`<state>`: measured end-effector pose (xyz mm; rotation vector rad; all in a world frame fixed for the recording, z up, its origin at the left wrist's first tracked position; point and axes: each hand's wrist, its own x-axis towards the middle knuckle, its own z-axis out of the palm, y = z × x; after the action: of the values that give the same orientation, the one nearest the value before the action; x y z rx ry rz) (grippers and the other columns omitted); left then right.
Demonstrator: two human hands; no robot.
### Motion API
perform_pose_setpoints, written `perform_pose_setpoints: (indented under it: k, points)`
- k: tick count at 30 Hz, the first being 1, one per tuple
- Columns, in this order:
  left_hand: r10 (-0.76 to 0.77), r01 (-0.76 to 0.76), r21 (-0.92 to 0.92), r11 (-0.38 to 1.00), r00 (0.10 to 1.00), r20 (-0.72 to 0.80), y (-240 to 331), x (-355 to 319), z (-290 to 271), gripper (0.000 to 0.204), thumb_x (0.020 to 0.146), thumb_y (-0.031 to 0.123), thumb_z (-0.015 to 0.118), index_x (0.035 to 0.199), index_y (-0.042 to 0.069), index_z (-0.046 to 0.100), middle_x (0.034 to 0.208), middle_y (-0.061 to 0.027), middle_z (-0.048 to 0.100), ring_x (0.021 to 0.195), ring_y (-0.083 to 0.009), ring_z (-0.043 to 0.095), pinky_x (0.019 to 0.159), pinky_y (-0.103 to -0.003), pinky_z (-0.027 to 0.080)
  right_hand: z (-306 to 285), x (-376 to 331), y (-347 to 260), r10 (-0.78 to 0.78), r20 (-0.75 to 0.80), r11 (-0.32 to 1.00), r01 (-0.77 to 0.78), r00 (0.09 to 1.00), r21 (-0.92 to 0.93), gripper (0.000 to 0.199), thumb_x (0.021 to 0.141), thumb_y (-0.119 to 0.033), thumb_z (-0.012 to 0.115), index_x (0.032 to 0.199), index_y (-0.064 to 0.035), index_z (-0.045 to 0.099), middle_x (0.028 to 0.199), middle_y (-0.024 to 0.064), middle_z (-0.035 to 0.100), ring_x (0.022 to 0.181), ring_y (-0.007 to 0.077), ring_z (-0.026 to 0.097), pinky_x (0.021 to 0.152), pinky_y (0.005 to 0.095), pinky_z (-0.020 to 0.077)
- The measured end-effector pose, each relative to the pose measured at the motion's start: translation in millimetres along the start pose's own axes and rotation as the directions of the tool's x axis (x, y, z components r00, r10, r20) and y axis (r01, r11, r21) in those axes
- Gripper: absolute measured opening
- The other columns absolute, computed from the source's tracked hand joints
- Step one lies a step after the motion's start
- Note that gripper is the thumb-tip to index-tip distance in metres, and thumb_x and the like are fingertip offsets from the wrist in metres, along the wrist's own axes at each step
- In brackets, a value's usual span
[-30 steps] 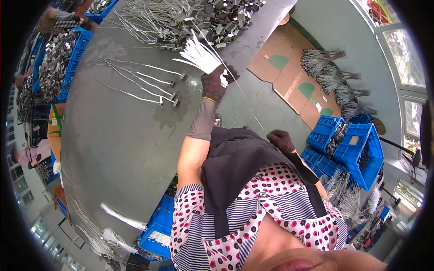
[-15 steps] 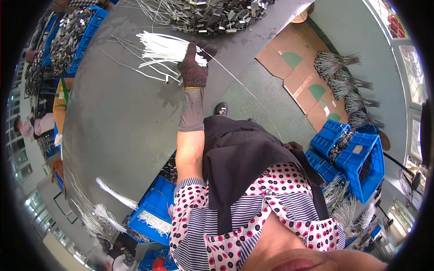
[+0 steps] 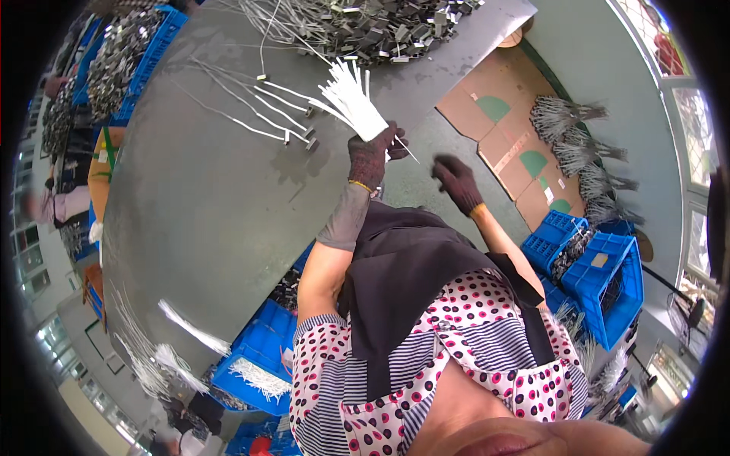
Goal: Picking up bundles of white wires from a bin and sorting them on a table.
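One grey worktable (image 3: 205, 220), far edge heaped with metal parts (image 3: 380, 26); several loose white ties (image 3: 258, 114) lie near your grip. One fanned bundle of white ties (image 3: 351, 99), above the table's right edge, clamped in your gloved left hand (image 3: 372, 156); slack fingers would likely spill it. Your gloved right hand (image 3: 456, 181) hangs half-curled, empty, beside it, and could snag a tail.

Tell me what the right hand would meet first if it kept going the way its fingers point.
Probably the left hand and its bundle of white ties; the right hand points up-left at them, though depth is unclear.
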<state>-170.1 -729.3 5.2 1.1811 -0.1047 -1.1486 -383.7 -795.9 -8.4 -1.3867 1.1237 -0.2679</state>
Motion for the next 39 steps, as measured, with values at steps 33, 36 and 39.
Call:
perform_pose_setpoints:
  k: [33,36,39]
  points:
    - [0.113,-0.064,0.237,0.969,0.973,-0.202,50.8,23.7,-39.4,0.026,0.077,0.022,0.077,0.088,-0.001,0.070,0.074,-0.0072,0.068,0.060,-0.0137,0.064,0.060,-0.032,0.053,42.4,125.5,-121.2,-0.406,-0.289,0.888,0.299,0.867,-0.350,0.052,0.079,-0.030,0.067,0.121,-0.0001,0.062,0.103,0.0188,0.071,0.098,0.0302,0.068,0.086,0.0390,0.0527]
    - [0.036,-0.001,0.239,0.971,0.989,-0.142,23.9,34.6,-16.3,0.025,0.078,0.019,0.077,0.089,-0.002,0.070,0.073,-0.0076,0.067,0.062,-0.0155,0.065,0.059,-0.031,0.053,20.8,49.8,-94.0,-0.261,-0.209,0.960,0.230,0.942,-0.160,0.044,0.085,-0.018,0.062,0.125,-0.0003,0.059,0.088,0.0140,0.071,0.076,0.0190,0.068,0.070,0.0340,0.0542]
    - [-0.002,-0.002,-0.053,0.999,0.997,-0.078,-9.5,50.7,11.1,0.020,0.080,0.010,0.076,0.094,-0.003,0.068,0.079,-0.0107,0.067,0.064,-0.0206,0.066,0.055,-0.033,0.053,-14.7,-9.9,-14.6,-0.244,-0.063,0.945,0.223,0.968,-0.237,0.031,0.092,-0.013,0.058,0.120,0.0010,0.061,0.076,0.0081,0.066,0.063,0.0142,0.061,0.061,0.0305,0.0512]
